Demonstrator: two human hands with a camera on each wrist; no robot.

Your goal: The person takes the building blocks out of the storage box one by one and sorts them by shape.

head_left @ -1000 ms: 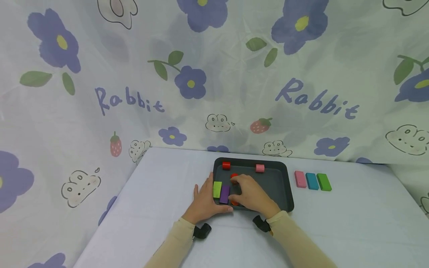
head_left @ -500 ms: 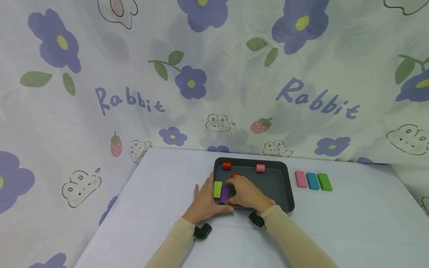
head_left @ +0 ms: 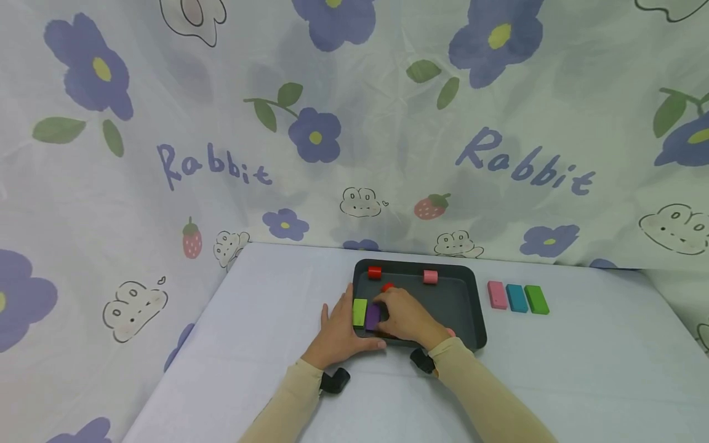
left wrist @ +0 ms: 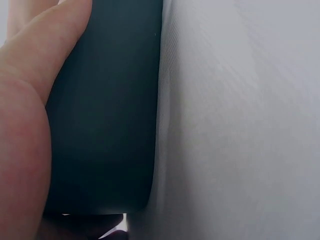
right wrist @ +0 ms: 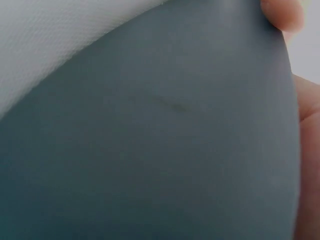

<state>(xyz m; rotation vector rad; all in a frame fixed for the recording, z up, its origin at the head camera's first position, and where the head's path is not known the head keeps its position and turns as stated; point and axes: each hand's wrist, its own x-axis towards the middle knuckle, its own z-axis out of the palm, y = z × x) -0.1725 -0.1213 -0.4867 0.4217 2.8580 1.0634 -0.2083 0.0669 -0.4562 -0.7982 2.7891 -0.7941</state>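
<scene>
A dark grey baking tray [head_left: 456, 304] lies on the white cloth in the head view. My left hand [head_left: 338, 335] rests at its near left corner, fingers straight along the left side and thumb along the front wall. In the left wrist view that thumb [left wrist: 60, 30] lies against the tray's dark outer wall [left wrist: 110, 110]. Over the tray, my right hand [head_left: 408, 315] pinches a purple block [head_left: 372, 316] between thumb and index finger. Just left of it is a lime green block [head_left: 359, 312] inside the tray. The right wrist view is mostly tray wall [right wrist: 175, 140].
Along the tray's far side lie a red cylinder [head_left: 375, 272] and a pink cylinder [head_left: 430, 277]. Another red piece [head_left: 388, 287] shows behind the right hand; a pink one [head_left: 450, 332] is mostly hidden by the wrist. Pink [head_left: 496, 295], blue [head_left: 517, 298] and green [head_left: 536, 299] blocks stand outside, right.
My right hand has moved left from a red piece to the purple block and now pinches it. The purple block has shifted slightly away from the near edge. My left hand stays put.
</scene>
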